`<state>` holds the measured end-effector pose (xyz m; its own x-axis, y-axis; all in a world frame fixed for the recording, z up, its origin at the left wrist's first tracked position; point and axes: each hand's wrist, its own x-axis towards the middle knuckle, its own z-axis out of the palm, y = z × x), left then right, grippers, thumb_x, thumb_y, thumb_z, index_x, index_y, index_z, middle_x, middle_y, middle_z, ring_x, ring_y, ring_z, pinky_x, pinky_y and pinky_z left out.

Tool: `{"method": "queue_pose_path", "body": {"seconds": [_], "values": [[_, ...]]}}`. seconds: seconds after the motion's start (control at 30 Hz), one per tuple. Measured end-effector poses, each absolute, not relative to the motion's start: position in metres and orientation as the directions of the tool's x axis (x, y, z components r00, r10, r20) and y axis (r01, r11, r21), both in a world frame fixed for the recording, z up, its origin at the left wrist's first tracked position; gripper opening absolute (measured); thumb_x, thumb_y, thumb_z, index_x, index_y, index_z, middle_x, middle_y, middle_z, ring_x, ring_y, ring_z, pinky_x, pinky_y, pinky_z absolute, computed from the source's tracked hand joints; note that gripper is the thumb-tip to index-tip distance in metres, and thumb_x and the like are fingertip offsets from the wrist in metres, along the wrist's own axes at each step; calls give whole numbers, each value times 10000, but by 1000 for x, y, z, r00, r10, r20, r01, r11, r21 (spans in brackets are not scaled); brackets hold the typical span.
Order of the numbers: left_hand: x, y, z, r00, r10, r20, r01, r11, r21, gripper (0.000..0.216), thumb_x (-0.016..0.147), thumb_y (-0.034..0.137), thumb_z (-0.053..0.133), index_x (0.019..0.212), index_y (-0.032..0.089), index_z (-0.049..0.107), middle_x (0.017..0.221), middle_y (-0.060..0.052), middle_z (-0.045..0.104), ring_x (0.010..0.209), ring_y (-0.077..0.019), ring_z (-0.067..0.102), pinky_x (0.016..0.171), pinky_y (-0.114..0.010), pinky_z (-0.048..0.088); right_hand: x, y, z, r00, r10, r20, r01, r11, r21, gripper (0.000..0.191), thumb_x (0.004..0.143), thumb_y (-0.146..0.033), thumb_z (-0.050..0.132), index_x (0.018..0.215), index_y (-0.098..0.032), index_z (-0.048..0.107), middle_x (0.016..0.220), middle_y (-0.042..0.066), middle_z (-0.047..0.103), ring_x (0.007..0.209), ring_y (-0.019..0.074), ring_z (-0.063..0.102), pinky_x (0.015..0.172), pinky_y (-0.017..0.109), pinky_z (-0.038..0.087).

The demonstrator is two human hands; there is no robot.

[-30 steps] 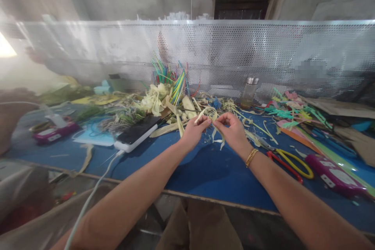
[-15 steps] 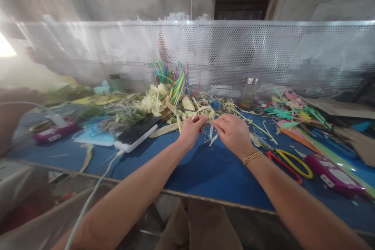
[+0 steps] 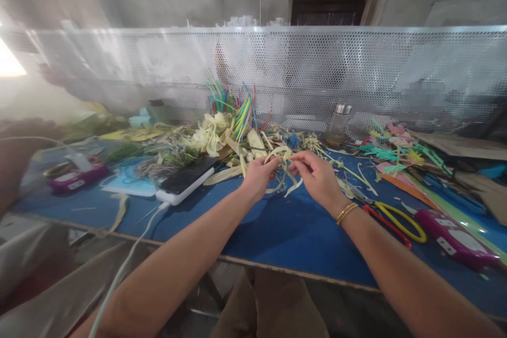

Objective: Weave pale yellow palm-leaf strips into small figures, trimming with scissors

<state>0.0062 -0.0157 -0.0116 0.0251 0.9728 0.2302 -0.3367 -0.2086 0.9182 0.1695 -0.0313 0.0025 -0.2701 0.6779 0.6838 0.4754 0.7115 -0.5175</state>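
Note:
Pale corn husk strips [image 3: 285, 154] are pinched between the thumb and fingers of my left hand [image 3: 260, 175], near the middle of the table. Loose ends curl above the fingers and dangle below them. Just to the right, my right hand [image 3: 317, 178] has its fingers curled in a pinch against the same strips; its fingertips are too small to show exactly what lies between them. A gold bracelet [image 3: 346, 212] circles the right wrist. Behind both hands lies a heap of dried husks [image 3: 255, 141], with a creamy husk bunch [image 3: 209, 134] at its left.
The blue table [image 3: 293, 243] carries a black phone on a white power bank [image 3: 186, 185] with a cable, red-and-yellow-handled scissors [image 3: 396, 222], a purple device [image 3: 455, 237], a glass bottle [image 3: 338, 125] and coloured strips [image 3: 404, 150]. A perforated metal screen [image 3: 301, 68] stands behind. Another person's arm [image 3: 19, 158] is at left.
My right hand has shifted slightly right, away from my left, and its fingers have loosened. More of the husk strips now shows between the hands.

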Motion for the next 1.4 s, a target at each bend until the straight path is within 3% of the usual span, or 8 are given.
{"method": "queue_pose_path", "body": {"seconds": [0.23, 0.53, 0.63, 0.73, 0.9, 1.1, 1.23, 1.4], "values": [[8, -18, -9, 104, 986, 128, -414, -74, 907, 310, 625, 285, 744, 594, 143, 470, 557, 59, 382, 453, -16, 299, 428, -162, 212, 174, -27, 9, -421, 447, 789, 609, 784, -119, 156, 842, -202, 579, 973, -233, 657, 929, 51, 683, 894, 213, 597, 824, 355, 455], [9, -23, -7, 166, 982, 86, -395, -13, 918, 309, 611, 256, 733, 555, 157, 446, 513, 80, 337, 413, -16, 274, 402, -180, 194, 176, -33, 16, -529, 342, 776, 675, 724, 142, 156, 881, -266, 554, 844, -264, 705, 860, 20, 678, 829, 199, 521, 757, 346, 375], [9, -25, -8, 193, 976, 99, -336, -29, 942, 339, 626, 314, 733, 537, 167, 442, 477, 75, 354, 401, -38, 312, 409, -206, 220, 175, -35, 16, -513, 355, 782, 697, 704, 138, 145, 880, -282, 558, 851, -264, 699, 873, 14, 681, 857, 204, 515, 780, 359, 351], [8, -26, -7, 189, 974, 123, -279, -67, 958, 333, 609, 386, 756, 581, 159, 514, 489, 53, 442, 432, -63, 386, 447, -219, 264, 173, -37, 16, -437, 394, 808, 719, 693, 52, 139, 879, -311, 558, 839, -253, 678, 939, 17, 691, 949, 222, 517, 853, 389, 322], [8, -24, -6, 135, 956, 261, -182, -235, 955, 370, 565, 430, 780, 561, 145, 544, 493, 52, 442, 454, -56, 353, 469, -217, 250, 173, -38, 18, -429, 454, 781, 698, 715, -32, 137, 883, -277, 526, 789, -235, 617, 1089, 11, 675, 1098, 243, 489, 943, 427, 263], [7, -21, -8, 152, 943, 298, -96, -286, 953, 386, 596, 471, 754, 595, 142, 554, 515, 49, 434, 475, -62, 348, 460, -205, 247, 176, -37, 22, -443, 496, 747, 736, 676, -13, 188, 887, -341, 514, 756, -233, 596, 825, 27, 669, 917, 238, 505, 858, 409, 278], [7, -22, -6, 151, 930, 335, -77, -326, 942, 382, 596, 481, 754, 628, 132, 600, 542, 38, 479, 497, -70, 379, 481, -207, 286, 175, -38, 21, -409, 512, 755, 768, 640, -19, 202, 884, -348, 518, 747, -226, 603, 762, 23, 647, 848, 226, 497, 815, 397, 263], [7, -26, -4, 143, 921, 361, -149, -341, 928, 385, 579, 460, 775, 702, 116, 655, 611, 5, 552, 542, -83, 421, 520, -216, 313, 173, -33, 14, -285, 580, 763, 781, 602, -166, 148, 839, -352, 587, 767, -233, 637, 720, 10, 650, 769, 204, 530, 805, 389, 285]]}}
